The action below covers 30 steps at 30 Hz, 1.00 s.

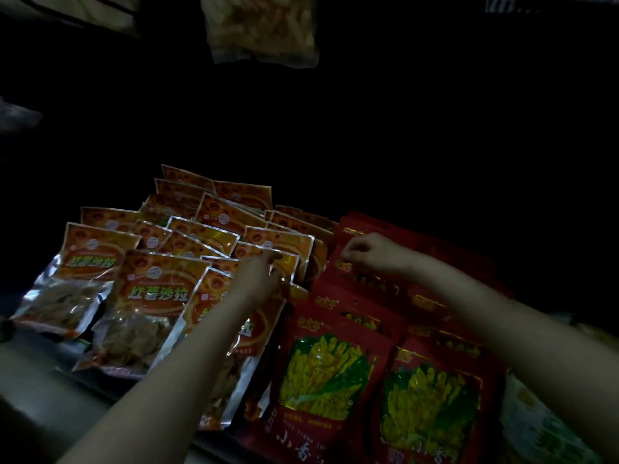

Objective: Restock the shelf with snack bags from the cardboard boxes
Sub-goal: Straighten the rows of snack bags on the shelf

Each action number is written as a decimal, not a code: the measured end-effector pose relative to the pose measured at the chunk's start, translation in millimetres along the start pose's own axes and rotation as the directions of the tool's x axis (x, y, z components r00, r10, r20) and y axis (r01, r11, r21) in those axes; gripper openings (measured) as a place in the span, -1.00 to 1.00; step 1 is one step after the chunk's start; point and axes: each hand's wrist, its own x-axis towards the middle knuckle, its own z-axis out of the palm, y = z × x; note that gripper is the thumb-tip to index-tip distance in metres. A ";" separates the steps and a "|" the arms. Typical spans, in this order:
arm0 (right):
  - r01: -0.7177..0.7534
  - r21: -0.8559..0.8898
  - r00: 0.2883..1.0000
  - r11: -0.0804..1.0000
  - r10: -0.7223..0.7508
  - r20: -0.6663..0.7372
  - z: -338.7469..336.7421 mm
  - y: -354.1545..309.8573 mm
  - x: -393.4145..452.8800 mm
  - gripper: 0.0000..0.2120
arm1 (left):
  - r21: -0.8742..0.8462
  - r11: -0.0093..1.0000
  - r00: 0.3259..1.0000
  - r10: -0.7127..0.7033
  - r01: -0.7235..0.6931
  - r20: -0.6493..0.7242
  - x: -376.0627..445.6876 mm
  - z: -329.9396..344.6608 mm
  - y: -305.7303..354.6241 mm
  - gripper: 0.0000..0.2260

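Fingers of the left hand (259,274) are stretched forward and laid against the top edges of the orange snack bags (157,283); whether any one bag is pinched cannot be told in the dim light. The left forearm is seen reaching up from the bottom of the view, crossing over the nearest orange bags. The right hand (366,252) is held further back and to the right, with its fingers curled downward onto the top edge of a red snack bag (355,272); it appears to be pinched, though the grip is partly hidden by shadow. The right forearm is extended in from the lower right corner.

The orange bags are stood in several overlapping rows on the left half of the shelf (33,370), leaning backward, with silver seams showing along their edges. The red bags, printed with yellow and green pictures (321,373), are packed in rows on the right, just beside the orange ones, the two groups touching along a line between the two hands. A pale shelf edge is seen at the lower left, in front of the orange rows. At the far lower right, a lighter green and white packet (542,430) is partly visible beside the red bags.

Behind the rows, the shelf space is lost in darkness. Near the top centre, a clear bag of pale snacks (261,28) is seen, blurred, well apart from both hands.
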 end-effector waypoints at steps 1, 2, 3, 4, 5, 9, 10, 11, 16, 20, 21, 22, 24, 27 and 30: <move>0.036 -0.024 0.999 0.999 -0.037 -0.006 9.0 -6.6 6.7 -0.80 | 0.067 0.998 1.000 -0.010 0.012 -0.024 -2.9 -3.0 -8.1 -0.63; 0.075 -0.053 0.997 0.996 -0.075 -0.003 18.1 -14.4 14.6 -0.78 | 0.131 0.991 0.998 -0.027 0.033 -0.049 -7.1 -6.9 -17.4 -0.59; 0.112 -0.079 0.994 0.991 -0.112 0.000 27.0 -21.6 23.5 -0.77 | 0.182 0.982 0.996 -0.041 0.055 -0.078 -10.8 -11.0 -26.9 -0.54; 0.149 -0.104 0.989 0.983 -0.150 0.001 36.3 -28.2 33.9 -0.74 | 0.217 0.972 0.993 -0.065 0.085 -0.101 -14.5 -15.5 -37.0 -0.50; 0.180 -0.143 0.983 0.973 -0.181 0.003 45.1 -34.7 43.6 -0.70 | 0.237 0.964 0.989 -0.095 0.119 -0.109 -17.1 -19.7 -46.8 -0.46; 0.256 -0.246 0.965 0.935 -0.260 0.015 80.2 -53.3 76.6 -0.54 | 0.202 0.962 0.982 -0.188 0.182 0.011 -25.5 -26.6 -75.8 -0.37; 0.258 -0.254 0.965 0.932 -0.261 0.021 88.5 -54.9 83.1 -0.53 | 0.186 0.962 0.977 -0.211 0.202 0.032 -27.4 -25.6 -80.2 -0.37; 0.248 -0.257 0.968 0.934 -0.252 0.020 95.0 -55.6 87.1 -0.55 | 0.166 0.960 0.972 -0.232 0.224 0.028 -28.3 -24.1 -85.0 -0.37; 0.200 -0.090 0.971 0.976 -0.210 -0.118 103.1 -58.0 98.7 -0.70 | -0.232 0.941 0.934 -0.296 0.248 -0.201 -30.9 -13.9 -93.5 -0.75; 0.251 -0.083 0.963 0.964 -0.258 -0.075 91.0 -50.6 98.5 -0.68 | -0.355 0.894 0.883 -0.379 0.273 -0.276 -28.9 -19.3 -98.6 -0.86; 0.257 -0.103 0.964 0.961 -0.263 -0.048 89.0 -46.4 97.3 -0.67 | -0.341 0.900 0.878 -0.378 0.273 -0.293 -29.4 -22.4 -100.8 -0.86; 0.252 -0.163 0.966 0.954 -0.257 -0.013 87.6 -42.5 96.3 -0.64 | -0.336 0.900 0.875 -0.381 0.277 -0.300 -30.4 -25.4 -101.9 -0.86; 0.215 -0.307 0.974 0.927 -0.226 -0.003 85.0 -40.8 95.5 -0.55 | -0.332 0.891 0.873 -0.405 0.310 -0.272 -32.5 -30.1 -100.8 -0.81; 0.265 -0.316 0.944 0.911 -0.312 -0.108 87.8 -58.4 94.3 -0.55 | -0.319 0.903 0.899 -0.369 0.288 -0.234 -29.1 -32.1 -100.3 -0.74; 0.274 -0.373 0.955 0.886 -0.295 0.001 104.9 -71.6 94.5 -0.63 | -0.310 0.913 0.906 -0.346 0.266 -0.241 -24.5 -30.7 -96.7 -0.72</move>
